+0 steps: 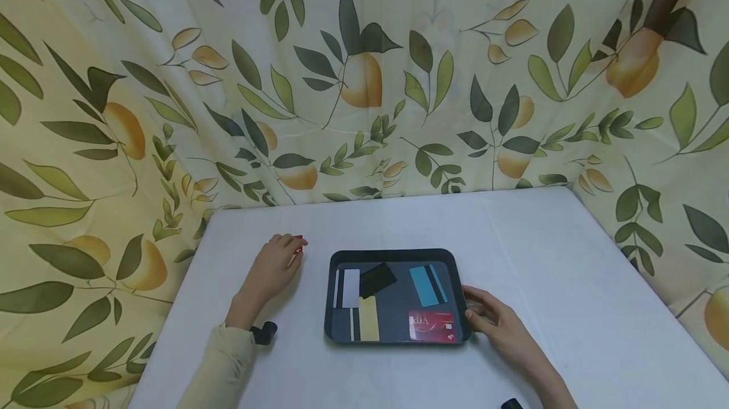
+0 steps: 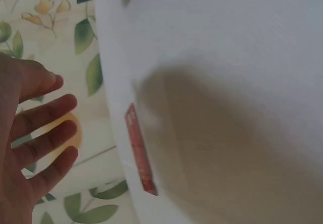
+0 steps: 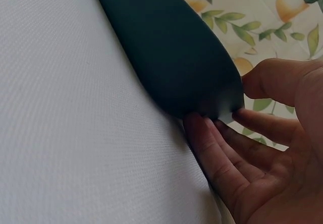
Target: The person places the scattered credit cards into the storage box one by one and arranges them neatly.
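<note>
My left hand (image 1: 277,264) is stretched over the far left of the table, its fingers loosely bent. Beneath the fingertips lies a red card (image 1: 299,245), partly hidden by them; the left wrist view shows this red card (image 2: 140,151) flat on the tabletop, apart from the fingers. At the right wall of a dark tray (image 1: 390,255), my right hand (image 1: 504,327) holds the edge with thumb and fingers. Inside the tray lie a white striped card (image 1: 350,289), a black card (image 1: 378,279), a yellow striped card (image 1: 369,320), a blue striped card (image 1: 423,287) and a red VIP card (image 1: 431,325).
A white table (image 1: 455,222) carries the tray near its middle. Behind it and along both sides hangs a leaf-and-fruit patterned curtain (image 1: 228,99). A black wrist device (image 1: 264,333) sits at the left cuff.
</note>
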`<action>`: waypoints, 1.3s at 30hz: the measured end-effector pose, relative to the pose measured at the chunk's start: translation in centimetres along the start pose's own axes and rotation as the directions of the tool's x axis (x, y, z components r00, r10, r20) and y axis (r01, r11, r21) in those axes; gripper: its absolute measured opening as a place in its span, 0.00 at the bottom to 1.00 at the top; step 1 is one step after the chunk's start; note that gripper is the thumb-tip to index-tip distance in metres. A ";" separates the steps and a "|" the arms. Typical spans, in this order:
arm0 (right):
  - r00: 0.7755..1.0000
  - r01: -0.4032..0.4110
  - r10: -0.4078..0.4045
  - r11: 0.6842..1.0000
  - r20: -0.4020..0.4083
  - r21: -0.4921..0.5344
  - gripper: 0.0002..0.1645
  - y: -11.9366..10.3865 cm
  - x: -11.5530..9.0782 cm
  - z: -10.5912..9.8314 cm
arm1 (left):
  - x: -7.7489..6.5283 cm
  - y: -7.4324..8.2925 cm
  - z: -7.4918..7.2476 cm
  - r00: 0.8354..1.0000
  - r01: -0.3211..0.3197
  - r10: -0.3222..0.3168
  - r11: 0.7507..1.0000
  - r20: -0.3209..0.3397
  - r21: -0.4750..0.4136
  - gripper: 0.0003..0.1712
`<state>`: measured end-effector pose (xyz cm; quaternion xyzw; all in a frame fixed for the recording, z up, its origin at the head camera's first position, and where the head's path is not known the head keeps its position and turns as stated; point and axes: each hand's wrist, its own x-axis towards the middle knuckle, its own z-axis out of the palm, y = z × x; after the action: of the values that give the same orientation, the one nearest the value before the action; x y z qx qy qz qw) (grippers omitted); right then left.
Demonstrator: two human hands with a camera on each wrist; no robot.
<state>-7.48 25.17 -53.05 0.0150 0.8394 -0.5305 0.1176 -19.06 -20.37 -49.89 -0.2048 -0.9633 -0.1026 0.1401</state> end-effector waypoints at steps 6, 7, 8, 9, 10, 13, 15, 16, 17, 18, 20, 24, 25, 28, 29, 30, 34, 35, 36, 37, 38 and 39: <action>1.000 0.012 -0.012 1.000 -0.004 -0.001 0.34 0.0 -0.1 0.0 | 0.2 1.5 -1.5 0.987 -0.159 0.161 0.984 -0.021 0.075 0.14; 1.000 0.017 -0.017 1.000 -0.005 0.002 0.34 0.0 -0.1 0.1 | 0.2 1.7 -1.7 0.984 -0.176 0.178 0.981 -0.016 0.083 0.14; 1.000 0.021 -0.021 1.000 -0.006 0.001 0.33 0.0 -0.1 0.1 | 0.1 2.0 -1.9 0.981 -0.190 0.192 0.978 -0.011 0.089 0.14; 1.000 0.025 -0.025 1.000 -0.007 0.000 0.33 0.1 -0.1 0.1 | 0.1 2.3 -2.1 0.979 -0.203 0.204 0.974 -0.005 0.100 0.15; 1.000 0.029 -0.029 1.000 -0.007 0.002 0.33 0.1 -0.2 0.1 | 0.1 2.6 -2.2 0.977 -0.211 0.212 0.971 0.005 0.109 0.15; 0.999 0.032 -0.031 0.999 -0.010 0.005 0.33 0.2 -0.2 0.2 | 0.1 3.7 -2.7 0.972 -0.234 0.232 0.965 0.033 0.120 0.17; 0.999 0.032 -0.032 0.999 -0.008 0.006 0.33 0.1 -0.2 0.2 | 0.1 4.5 -3.0 0.968 -0.250 0.245 0.960 0.053 0.127 0.18; 0.999 0.037 -0.037 0.999 -0.005 -0.002 0.33 0.1 -0.2 0.2 | 0.1 4.9 -3.1 0.965 -0.259 0.253 0.957 0.065 0.127 0.19; 0.999 0.036 -0.036 0.999 -0.007 -0.004 0.34 0.1 -0.2 0.2 | 0.0 5.3 -3.2 0.962 -0.270 0.262 0.954 0.076 0.128 0.20; 0.999 0.036 -0.036 0.999 -0.009 -0.006 0.34 0.1 -0.2 0.2 | 0.0 5.7 -3.3 0.959 -0.280 0.270 0.952 0.087 0.127 0.21; 0.999 0.037 -0.037 0.999 -0.011 -0.014 0.34 0.1 -0.2 0.1 | -0.1 6.5 -3.5 0.953 -0.295 0.283 0.947 0.110 0.126 0.22; 0.999 0.046 -0.046 0.999 -0.010 -0.016 0.34 0.0 -0.2 0.0 | 0.0 7.7 -3.3 0.935 -0.340 0.323 0.934 0.148 0.107 0.22; 0.999 0.050 -0.050 0.999 -0.010 -0.015 0.34 0.0 -0.2 0.0 | 0.0 7.9 -3.3 0.929 -0.352 0.335 0.931 0.155 0.098 0.22; 0.998 0.069 -0.069 0.998 -0.004 -0.013 0.34 -0.1 -0.2 -0.1 | 0.1 8.4 -2.8 0.912 -0.385 0.367 0.920 0.186 0.073 0.23; 0.997 0.074 -0.074 0.997 -0.003 -0.009 0.34 -0.1 -0.2 -0.2 | 0.1 8.4 -2.6 0.907 -0.390 0.372 0.919 0.199 0.059 0.24; 0.997 0.071 -0.071 0.997 -0.004 -0.008 0.34 -0.1 -0.2 -0.1 | 0.1 8.5 -2.5 0.901 -0.393 0.374 0.918 0.218 0.049 0.25; 0.997 0.073 -0.073 0.997 -0.003 -0.008 0.34 -0.2 -0.2 -0.1 | 0.1 8.9 -2.0 0.885 -0.390 0.370 0.921 0.282 0.014 0.29; 0.997 0.072 -0.072 0.997 -0.002 -0.010 0.34 -0.2 -0.2 -0.1 | 0.1 9.0 -1.9 0.883 -0.383 0.362 0.924 0.299 0.013 0.30; 0.998 0.070 -0.070 0.998 -0.002 -0.010 0.34 -0.2 -0.2 -0.1 | 0.2 9.0 -1.8 0.881 -0.377 0.352 0.926 0.317 0.020 0.31; 0.998 0.068 -0.068 0.998 -0.001 -0.006 0.34 -0.2 -0.2 -0.1 | 0.2 9.1 -1.7 0.879 -0.372 0.343 0.928 0.331 0.026 0.32; 0.998 0.068 -0.068 0.998 -0.002 -0.006 0.34 -0.2 -0.2 0.0 | 0.2 9.2 -1.5 0.878 -0.362 0.329 0.932 0.347 0.032 0.34; 0.998 0.067 -0.067 0.998 -0.001 -0.005 0.34 -0.2 -0.2 0.0 | 0.2 9.2 -1.4 0.877 -0.353 0.314 0.935 0.364 0.043 0.36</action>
<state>-7.29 25.14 -52.81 -0.0131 0.8408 -0.5319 0.0996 -14.99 -12.40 -47.22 -0.3750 -0.9269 0.0137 -0.0078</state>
